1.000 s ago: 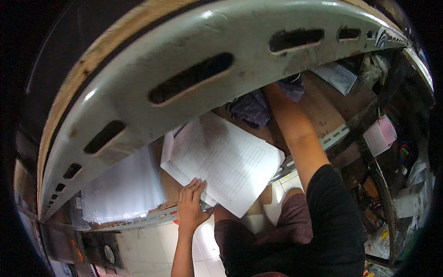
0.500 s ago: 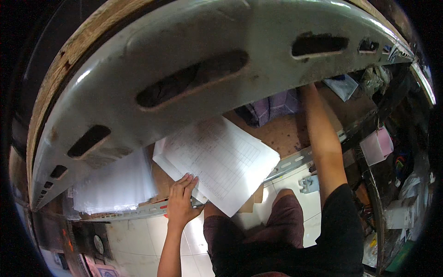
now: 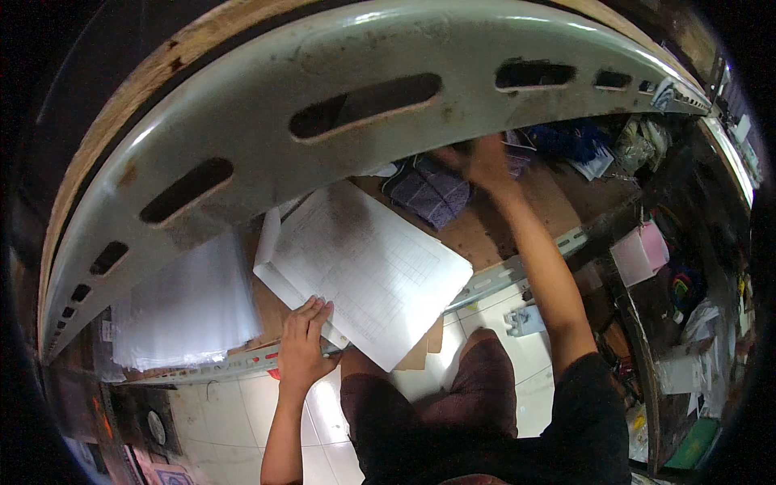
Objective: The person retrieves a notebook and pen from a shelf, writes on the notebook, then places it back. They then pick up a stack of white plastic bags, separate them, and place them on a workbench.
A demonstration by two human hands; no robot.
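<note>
Paper sheets (image 3: pixel 372 279) in a white ruled stack lie on the wooden tabletop (image 3: pixel 485 230), turned so that the stack's long axis runs from the far left toward the near right, with one corner hanging out past the near edge above the person's lap. The left hand (image 3: pixel 303 339) rests at that near edge, flat on the stack's near-left corner, its grip loosely spread, fingers (image 3: pixel 317 311) laid over the paper and pressing down rather than pinching anything. From this hand the stack stretches away and to the right, so the left hand is plainly the nearer of the two.

The right hand (image 3: pixel 485 162) is stretched out well apart from the paper, toward the far edge of the tabletop, just beside a folded dark checked cloth (image 3: pixel 432 194). It sits in shadow beneath the big curved grey slotted panel (image 3: pixel 339 89) that arches over the scene and is blurred; whether its grip is spread or pressed together I cannot tell.

A second pile of white papers (image 3: pixel 182 307) lies toward the left end of the tabletop, near the left hand but apart from the ruled stack. A pale metal rail (image 3: pixel 517 271) runs along the near edge.
</note>
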